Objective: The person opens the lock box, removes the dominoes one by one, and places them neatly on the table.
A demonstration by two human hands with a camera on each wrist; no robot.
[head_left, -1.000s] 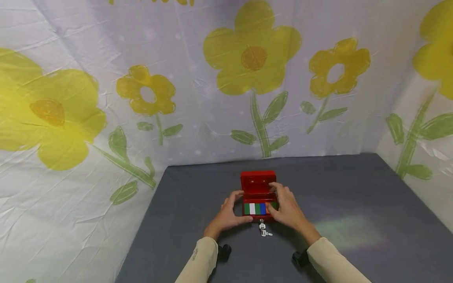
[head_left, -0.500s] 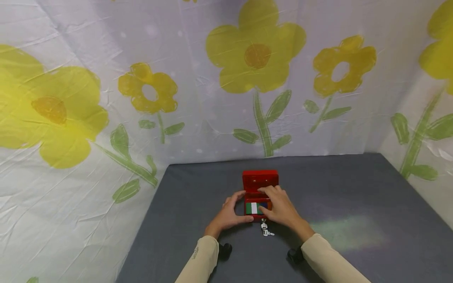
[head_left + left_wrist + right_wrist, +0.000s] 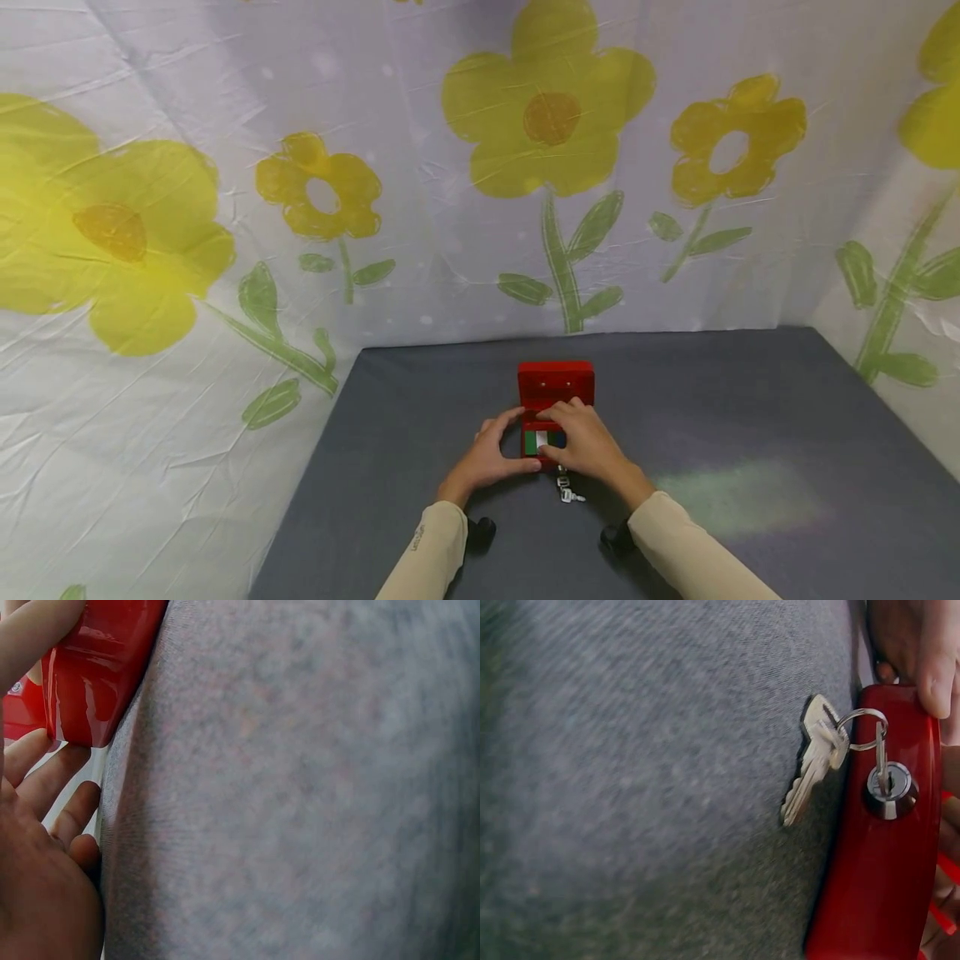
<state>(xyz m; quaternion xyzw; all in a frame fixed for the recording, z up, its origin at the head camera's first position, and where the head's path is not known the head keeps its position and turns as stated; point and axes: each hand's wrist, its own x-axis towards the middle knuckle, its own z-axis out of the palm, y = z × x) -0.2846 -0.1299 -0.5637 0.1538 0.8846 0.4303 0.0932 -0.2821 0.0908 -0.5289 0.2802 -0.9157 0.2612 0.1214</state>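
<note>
A red cash box (image 3: pixel 555 375) stands on the table with its lid raised at the back. My left hand (image 3: pixel 483 458) holds its left end, thumb at the front corner and fingers towards the back. Inside is a row of coloured blocks (image 3: pixel 531 442), a green and a white one in sight. My right hand (image 3: pixel 588 442) reaches over the box, its thumb near the white block and its fingers by the back, a gap between them. It hides the row's right part. A key sits in the front lock (image 3: pixel 891 787), and a ring joins it to hanging keys (image 3: pixel 814 761).
Grey cloth covers the table (image 3: pixel 420 383). Behind and beside it hangs a pale sheet (image 3: pixel 435 250) painted with yellow flowers. A black wrist camera (image 3: pixel 480 535) sits below each hand.
My right hand has slid left across the box, covering the orange and blue blocks that showed before. My left hand stays at the box's left end.
</note>
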